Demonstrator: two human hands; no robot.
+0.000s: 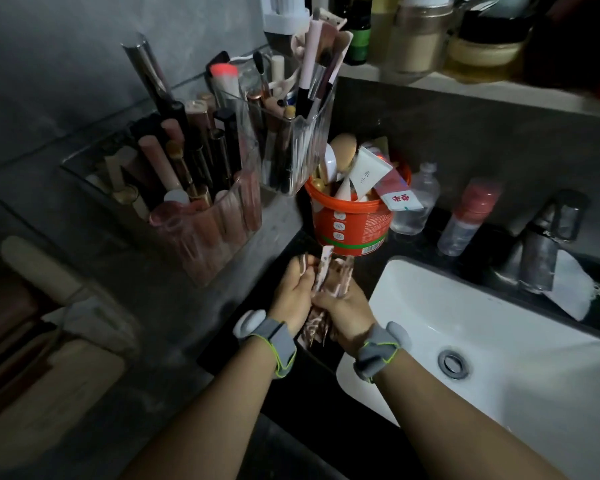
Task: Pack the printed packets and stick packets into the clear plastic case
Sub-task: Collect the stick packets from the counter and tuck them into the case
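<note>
From the head camera, both hands meet over the dark countertop just left of the white sink. The left hand is curled around a bundle of printed packets, its fingers wrapped over their upper part. The right hand is closed on the same bundle from the other side, pressed against the left hand. The packets stand roughly upright, their tops poking out above the fingers and their lower ends showing below the palms; the print looks brown and white, though the dim light and blur make the pattern hard to read. Each wrist carries a grey band with a white puck.

Just behind the hands stands an orange tub stuffed with tubes, sachets and a sponge. To its left is a clear ribbed brush holder full of brushes, and further left a clear organiser packed with lipsticks and pencils. A clear bottle and a red-capped spray bottle stand near the faucet.
</note>
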